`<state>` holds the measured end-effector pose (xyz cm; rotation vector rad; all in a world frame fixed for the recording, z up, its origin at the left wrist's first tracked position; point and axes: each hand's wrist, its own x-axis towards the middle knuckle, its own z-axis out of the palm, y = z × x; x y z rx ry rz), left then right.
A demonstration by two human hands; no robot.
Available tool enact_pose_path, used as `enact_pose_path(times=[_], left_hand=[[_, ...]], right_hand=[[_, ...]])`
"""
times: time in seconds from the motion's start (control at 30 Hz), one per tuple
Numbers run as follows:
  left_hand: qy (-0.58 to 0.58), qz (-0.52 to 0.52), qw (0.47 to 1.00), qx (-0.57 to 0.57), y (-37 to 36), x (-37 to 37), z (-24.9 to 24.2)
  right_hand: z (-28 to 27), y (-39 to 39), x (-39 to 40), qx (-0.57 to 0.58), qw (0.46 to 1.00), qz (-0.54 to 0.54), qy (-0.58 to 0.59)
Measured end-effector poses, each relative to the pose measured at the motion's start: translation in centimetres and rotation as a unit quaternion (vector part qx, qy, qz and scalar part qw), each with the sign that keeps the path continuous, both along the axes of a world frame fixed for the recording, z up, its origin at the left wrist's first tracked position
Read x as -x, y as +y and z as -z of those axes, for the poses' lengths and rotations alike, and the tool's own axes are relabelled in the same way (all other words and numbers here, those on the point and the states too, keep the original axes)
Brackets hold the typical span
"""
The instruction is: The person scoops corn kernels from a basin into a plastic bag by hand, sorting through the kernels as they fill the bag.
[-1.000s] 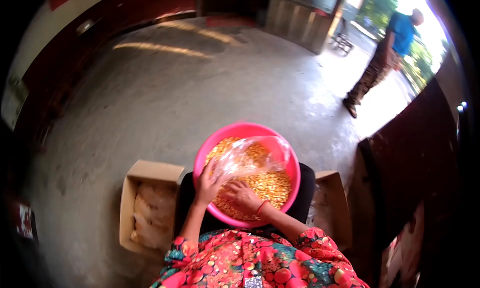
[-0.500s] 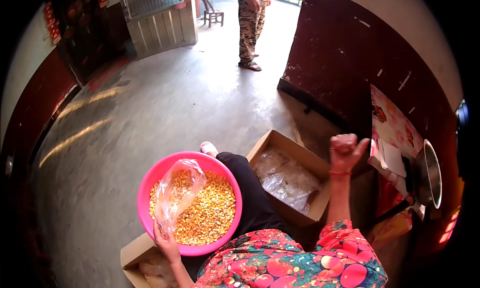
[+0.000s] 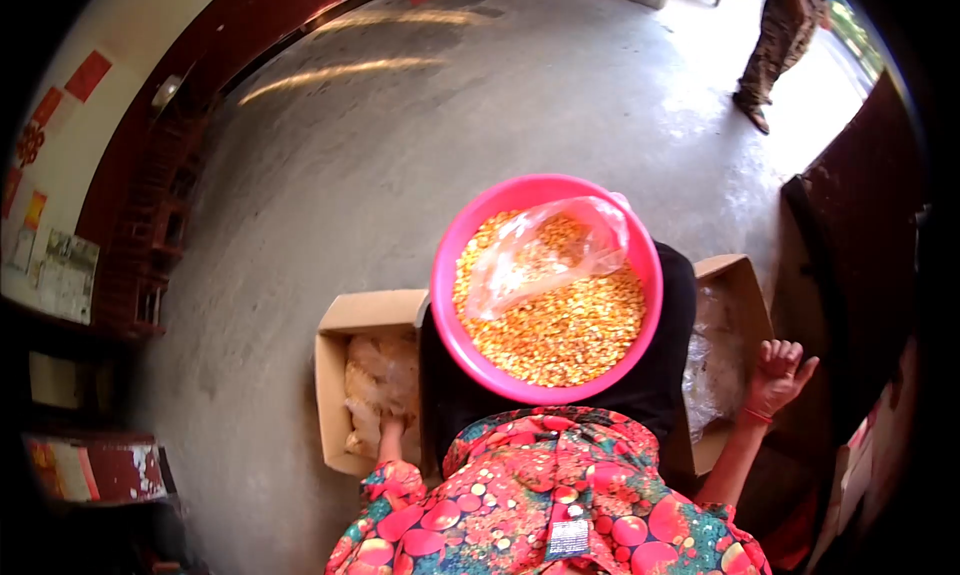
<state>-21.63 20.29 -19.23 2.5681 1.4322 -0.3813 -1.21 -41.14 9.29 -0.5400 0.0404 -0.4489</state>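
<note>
With left hand (image 3: 391, 424), reaching into a brown cardboard box (image 3: 368, 309) of crumpled clear plastic (image 3: 375, 365) at frame's lower left, fingers too hidden to tell whether spread or pinching. Holding right hand (image 3: 779, 380) spread near another cardboard box (image 3: 752, 310), lower right. Supporting a round pink plastic basin (image 3: 550, 393) of golden corn kernels (image 3: 560, 335), topped by a translucent plastic bag (image 3: 545, 250), on black trousers (image 3: 678, 290) at centre.

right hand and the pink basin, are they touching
Apart: the head view shows the right hand out to the side, with the dark trouser leg and a cardboard box between it and the pink basin.
</note>
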Motion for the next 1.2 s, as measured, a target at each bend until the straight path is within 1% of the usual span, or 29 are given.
enact_pose_path(times=[0.03, 0.07, 0.23, 0.3, 0.33, 0.37, 0.4, 0.43, 0.47, 0.5, 0.53, 0.6, 0.63, 0.67, 0.7, 0.73, 0.77, 0.8, 0.83, 0.87, 0.9, 0.93, 0.97, 1.0, 1.03, 1.07, 1.1, 1.13, 1.2], left_hand=[[0.043, -0.013, 0.998, 0.039, 1.0, 2.3, 2.2], [0.044, -0.035, 0.996, 0.072, 1.6, 3.6, 3.8], [-0.036, -0.128, 0.972, 0.194, 5.2, 4.0, 8.5], [-0.097, -0.127, 0.967, 0.201, 7.4, 3.2, 10.1], [-0.140, -0.111, 0.965, 0.191, 8.7, 2.4, 10.3], [-0.195, -0.085, 0.962, 0.168, 8.4, 0.4, 8.3], [-0.247, -0.056, 0.957, 0.144, 7.1, -2.3, 4.5], [-0.233, 0.001, 0.962, 0.140, 9.3, -4.4, 4.9], [-0.424, -0.018, 0.896, 0.129, 5.4, -7.7, 0.0], [-0.490, 0.003, 0.859, 0.147, 4.3, -10.2, -2.7], [-0.522, 0.014, 0.830, 0.197, 2.8, -12.2, -5.8], [-0.563, 0.014, 0.804, 0.190, -0.3, -16.5, -10.4], [-0.582, 0.042, 0.793, 0.174, -2.1, -18.2, -12.5], [-0.591, 0.062, 0.781, 0.191, -4.2, -19.6, -15.1], [-0.618, 0.065, 0.750, 0.228, -6.0, -20.8, -16.9], [-0.611, 0.067, 0.751, 0.239, -8.2, -21.7, -19.2], [-0.616, 0.092, 0.738, 0.261, -10.4, -22.3, -21.2], [-0.602, 0.104, 0.739, 0.284, -12.3, -22.7, -22.5], [-0.588, 0.143, 0.734, 0.307, -13.9, -23.1, -23.2], [-0.583, 0.161, 0.713, 0.355, -15.3, -23.4, -23.1], [-0.551, 0.181, 0.734, 0.355, -16.8, -23.5, -24.2], [-0.523, 0.227, 0.762, 0.306, -17.5, -23.5, -23.7], [-0.504, 0.258, 0.781, 0.263, -18.0, -23.6, -23.2], [-0.498, 0.289, 0.785, 0.227, -18.1, -23.9, -22.4], [-0.514, 0.285, 0.771, 0.245, -18.1, -24.1, -21.2], [-0.530, 0.280, 0.756, 0.263, -18.1, -24.2, -19.9], [-0.519, 0.225, 0.767, 0.304, -18.1, -23.9, -19.2], [-0.521, 0.222, 0.767, 0.300, -18.1, -23.8, -19.1], [-0.511, 0.121, 0.701, 0.484, -18.0, -23.8, -19.6]], right_hand=[[-0.2, 0.3, -0.1, -0.004, 1.000, -0.001, 0.001], [-0.2, 0.3, 0.0, -0.005, 1.000, 0.008, 0.001], [1.6, -3.3, 2.0, -0.002, 0.997, 0.056, 0.046], [1.1, -5.2, 2.5, -0.039, 0.976, 0.175, 0.120], [1.7, -8.4, 3.7, -0.037, 0.975, 0.200, 0.094], [2.3, -12.3, 5.8, 0.026, 0.990, 0.139, -0.003], [0.7, -14.6, 7.5, -0.007, 0.970, 0.241, 0.036], [-0.2, -17.6, 9.9, 0.027, 0.965, 0.261, 0.008], [-2.4, -19.4, 11.8, -0.006, 0.927, 0.372, 0.053], [-4.0, -20.6, 13.7, -0.004, 0.914, 0.406, 0.030], [-5.1, -21.4, 15.2, 0.032, 0.889, 0.451, 0.068], [-4.6, -24.7, 18.5, 0.161, 0.882, 0.439, 0.055], [-3.9, -25.5, 19.3, 0.156, 0.881, 0.441, 0.071], [-3.8, -25.0, 18.9, 0.151, 0.881, 0.440, 0.087], [-2.8, -24.5, 17.9, 0.138, 0.884, 0.436, 0.093], [-2.4, -22.3, 15.8, 0.095, 0.897, 0.425, 0.077], [-2.7, -18.7, 13.0, 0.057, 0.923, 0.366, 0.107], [-0.3, -18.6, 11.5, 0.112, 0.980, 0.162, 0.030], [-1.2, -13.1, 7.7, 0.065, 0.988, 0.126, 0.059], [-0.3, -9.1, 4.7, 0.082, 0.994, 0.044, 0.058], [-0.6, -4.1, 2.0, 0.086, 0.988, 0.029, 0.128], [-0.7, 1.2, 0.1, 0.172, 0.969, -0.001, 0.177], [-0.3, 4.4, -1.4, 0.310, 0.931, -0.117, 0.153], [0.0, 7.8, -2.8, 0.427, 0.862, -0.209, 0.176], [0.3, 10.9, -4.1, 0.510, 0.792, -0.306, 0.135], [2.1, 13.5, -5.2, 0.606, 0.726, -0.317, 0.071], [3.0, 16.0, -6.1, 0.701, 0.665, -0.255, -0.024], [4.0, 17.9, -6.7, 0.779, 0.588, -0.184, -0.119], [7.1, 20.2, -7.1, 0.835, 0.515, -0.166, -0.099]])
